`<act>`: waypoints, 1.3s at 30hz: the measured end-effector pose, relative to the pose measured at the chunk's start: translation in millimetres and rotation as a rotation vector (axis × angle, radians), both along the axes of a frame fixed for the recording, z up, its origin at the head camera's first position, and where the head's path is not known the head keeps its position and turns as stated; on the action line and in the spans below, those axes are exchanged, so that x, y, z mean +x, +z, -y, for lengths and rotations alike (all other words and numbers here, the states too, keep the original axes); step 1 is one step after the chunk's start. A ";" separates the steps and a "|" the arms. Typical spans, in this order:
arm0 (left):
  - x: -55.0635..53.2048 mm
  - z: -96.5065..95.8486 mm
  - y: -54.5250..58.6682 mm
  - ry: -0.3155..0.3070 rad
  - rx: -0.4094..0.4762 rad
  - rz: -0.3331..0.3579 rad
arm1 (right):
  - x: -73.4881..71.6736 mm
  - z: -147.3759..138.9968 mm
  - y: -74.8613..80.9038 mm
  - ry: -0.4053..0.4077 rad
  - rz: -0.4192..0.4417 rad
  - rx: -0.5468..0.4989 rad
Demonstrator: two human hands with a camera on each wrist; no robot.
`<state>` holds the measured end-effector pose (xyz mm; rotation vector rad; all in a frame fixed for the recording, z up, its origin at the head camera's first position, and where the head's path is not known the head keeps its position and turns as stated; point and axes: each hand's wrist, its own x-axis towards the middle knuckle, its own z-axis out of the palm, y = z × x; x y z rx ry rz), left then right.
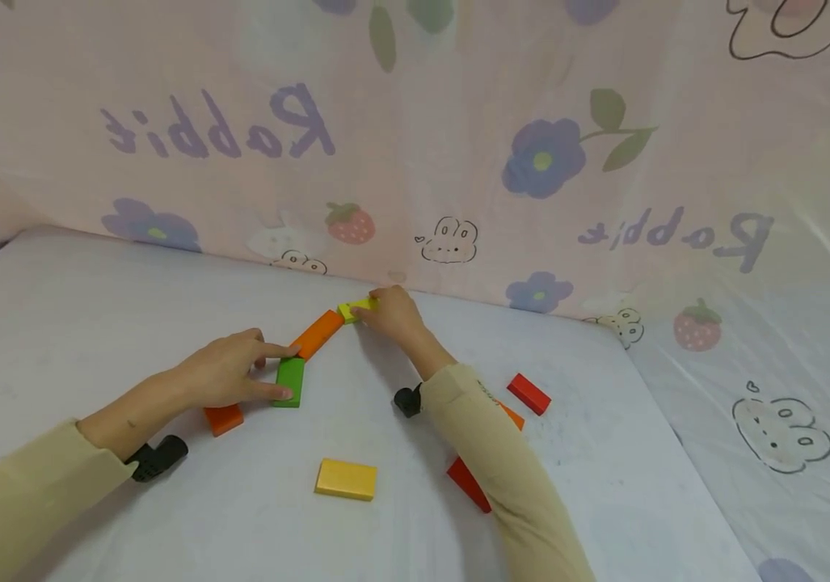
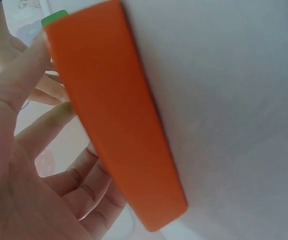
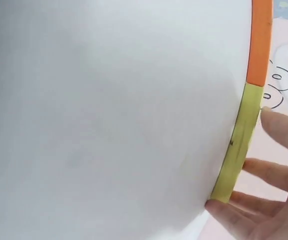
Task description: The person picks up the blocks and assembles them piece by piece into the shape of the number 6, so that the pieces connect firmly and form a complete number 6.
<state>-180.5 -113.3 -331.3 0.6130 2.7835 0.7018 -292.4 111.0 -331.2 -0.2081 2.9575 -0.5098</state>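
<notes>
My left hand [image 1: 229,368] spans a green block [image 1: 289,382] on the white surface, its thumb at the near end and its index finger at the far end. An orange block [image 1: 318,335] runs on from there at a slant, its far end meeting a yellow-green block [image 1: 346,313]. My right hand [image 1: 395,314] pinches that yellow-green block; in the right wrist view its thumb [image 3: 278,125] and fingers touch the block's edge and end. Beneath the left wrist lies a red-orange block [image 1: 224,419], large in the left wrist view, where it hides most of the green block.
A yellow block [image 1: 345,480] lies nearer me. Around the right forearm are a red block [image 1: 528,394], a partly covered orange block [image 1: 512,415] and another red block [image 1: 469,485]. A printed curtain [image 1: 400,162] rises behind the surface. Black devices [image 1: 160,458] sit at both wrists.
</notes>
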 end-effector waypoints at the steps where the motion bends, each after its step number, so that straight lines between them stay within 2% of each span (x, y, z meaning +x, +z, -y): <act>1: 0.1 -0.4 -0.3 0.001 0.000 -0.001 | 0.9 -1.7 0.3 0.011 0.005 -0.005; 5: -0.4 0.2 -1.3 -0.003 -0.006 -0.012 | 7.2 -9.3 5.0 0.051 0.005 -0.031; 12: -0.6 0.6 -0.3 -0.010 -0.009 -0.029 | 28.5 -30.0 19.1 0.134 -0.040 -0.014; 16: -1.4 0.8 -0.9 -0.016 -0.003 -0.033 | 41.1 -43.2 21.1 0.160 -0.044 -0.069; 20: -2.4 0.5 -1.4 -0.022 0.003 -0.034 | 58.7 -51.8 21.3 0.182 -0.017 -0.143; 28: -2.7 1.1 -1.9 -0.016 0.009 -0.028 | 92.5 -58.1 15.6 0.294 0.014 -0.212; 39: -2.8 -0.3 -0.2 -0.002 -0.022 -0.016 | 120.1 -56.6 12.8 0.385 0.120 -0.259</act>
